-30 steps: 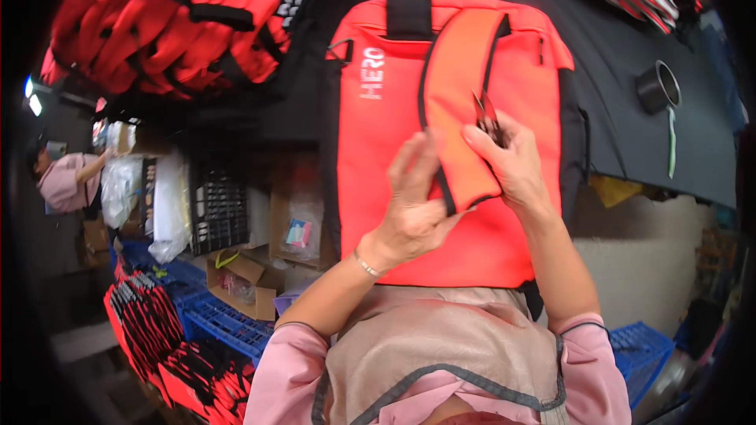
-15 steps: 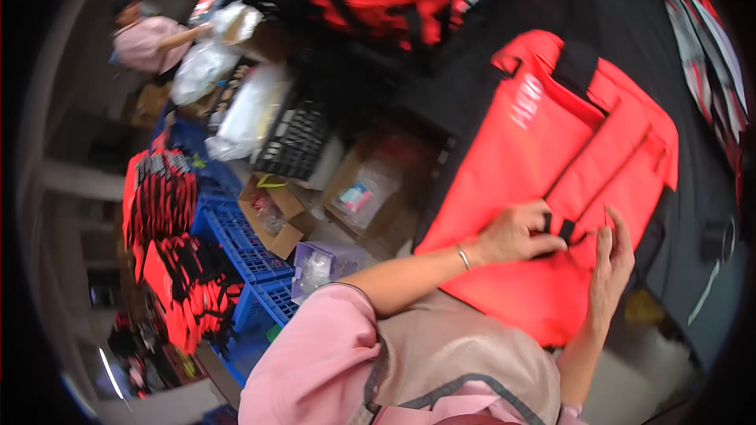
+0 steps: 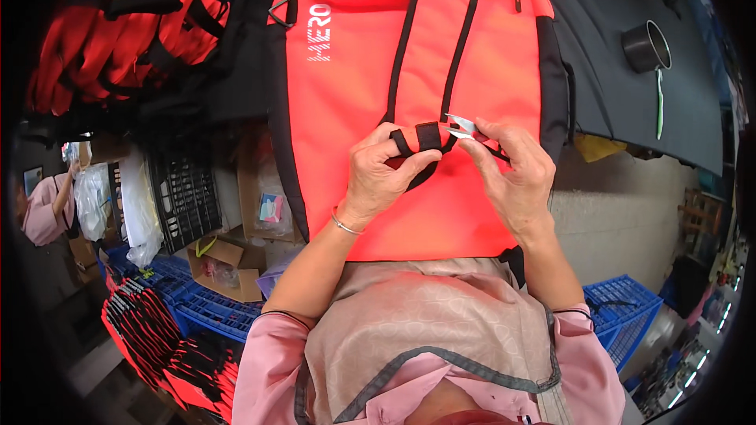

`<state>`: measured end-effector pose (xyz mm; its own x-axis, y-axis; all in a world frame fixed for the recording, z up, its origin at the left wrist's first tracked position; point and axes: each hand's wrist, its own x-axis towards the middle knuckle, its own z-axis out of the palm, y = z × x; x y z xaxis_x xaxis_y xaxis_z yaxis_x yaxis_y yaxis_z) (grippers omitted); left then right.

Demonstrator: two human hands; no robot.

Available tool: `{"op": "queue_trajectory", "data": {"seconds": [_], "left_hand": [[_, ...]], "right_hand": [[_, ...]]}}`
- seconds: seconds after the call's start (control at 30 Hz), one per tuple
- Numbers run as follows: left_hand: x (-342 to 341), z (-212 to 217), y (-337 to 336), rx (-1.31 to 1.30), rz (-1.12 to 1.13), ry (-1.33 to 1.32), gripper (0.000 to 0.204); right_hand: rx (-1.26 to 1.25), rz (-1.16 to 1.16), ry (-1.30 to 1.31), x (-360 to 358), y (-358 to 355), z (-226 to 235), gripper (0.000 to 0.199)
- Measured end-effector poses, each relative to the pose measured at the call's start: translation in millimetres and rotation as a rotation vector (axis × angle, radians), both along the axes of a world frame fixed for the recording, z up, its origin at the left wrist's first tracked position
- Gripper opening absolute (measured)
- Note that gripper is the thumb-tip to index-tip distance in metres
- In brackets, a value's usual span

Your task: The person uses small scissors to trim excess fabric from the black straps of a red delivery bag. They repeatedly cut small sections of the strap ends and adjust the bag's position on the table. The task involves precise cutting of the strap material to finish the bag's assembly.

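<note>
Across the dark worktop (image 3: 614, 102), flat on its face, an orange-red backpack (image 3: 354, 79) with black side panels, a black top handle and two thin black trim lines running down toward a short black strap end (image 3: 428, 136) near the middle. Lower edge of the backpack hanging just over the worktop's near side, close against the person's chest. Both forearms up from the lower edge, pink sleeves pushed back, meeting over the backpack's lower half. Left hand (image 3: 383, 175) knuckles up, thin bracelet at the wrist, fingers closed in a pinch on the strap end, thumb curled beneath the loop. Right hand (image 3: 513, 175) tilted inward, fingers clamped on small metal thread snips (image 3: 465, 127), blades pointing left and touching the strap end. Beyond, at the far left, a stack of like red bags (image 3: 118, 24); at the far right of the worktop, a dark metal cup (image 3: 647, 46), a green-handled tool (image 3: 660, 106) just beside it.
</note>
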<state>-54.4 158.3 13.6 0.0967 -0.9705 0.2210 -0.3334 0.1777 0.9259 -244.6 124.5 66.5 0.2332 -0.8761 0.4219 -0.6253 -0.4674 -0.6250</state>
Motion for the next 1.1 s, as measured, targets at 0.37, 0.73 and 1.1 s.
{"op": "queue_trajectory", "data": {"seconds": [0.37,0.73,1.1], "left_hand": [[0.4,-0.1,0.4,-0.011,-0.011,-0.041,0.021],[0.9,-1.9,-1.1,-0.028,-0.015,-0.042,0.021],[0.9,1.0,-0.3,0.033,-0.027,-0.019,0.018]], "right_hand": [[-0.076,0.032,0.075,4.8,-3.7,-4.5,0.024],[-0.040,0.039,0.127,7.7,-4.3,-1.7,0.025],[-0.077,0.044,0.167,7.1,-6.5,1.8,0.024]]}}
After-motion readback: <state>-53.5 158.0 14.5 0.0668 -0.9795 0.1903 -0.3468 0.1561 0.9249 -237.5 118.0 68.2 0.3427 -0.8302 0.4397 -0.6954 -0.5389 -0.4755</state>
